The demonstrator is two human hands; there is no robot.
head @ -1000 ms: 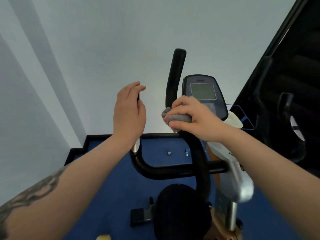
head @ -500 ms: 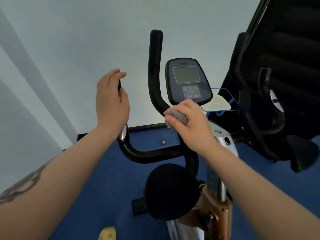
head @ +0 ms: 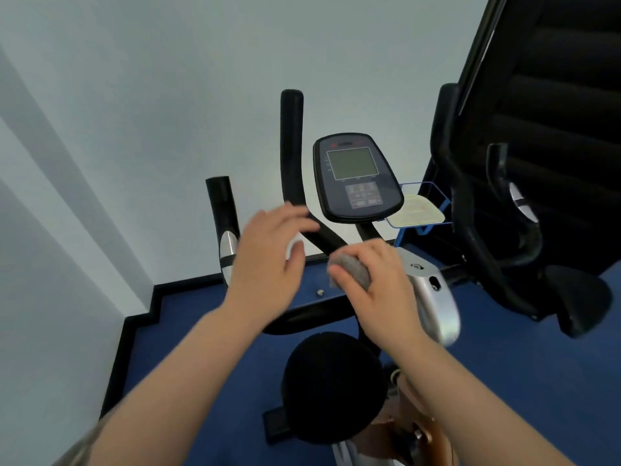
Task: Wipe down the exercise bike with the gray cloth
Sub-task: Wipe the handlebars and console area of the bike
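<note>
Seen from above, an exercise bike (head: 339,307) stands on a blue floor (head: 188,348) close to a pale wall (head: 168,79). Its console (head: 357,178), a dark oval panel with a grey screen and a block of buttons, serves as the landmark here. Below the console and slightly to its left, the right hand (head: 376,284) clenches round a bunched gray cloth (head: 349,269), fingers curled over the fabric, holding it at the base of the black curved handlebar (head: 295,169) that rises just left of the console. Further left of the console, the left hand (head: 268,260) hovers with fingers relaxed and spread, grasping nothing; it is blurred, and it lies in front of the lower part of that handlebar. A second black handlebar post (head: 223,216) with a silver sensor band stands left of the left hand. Directly below the console, nearer the viewer, sits the round black saddle (head: 332,388). To the console's right a blue wire holder (head: 421,210) carries a cream sheet, and beyond it stands another dark fitness machine (head: 537,163).
</note>
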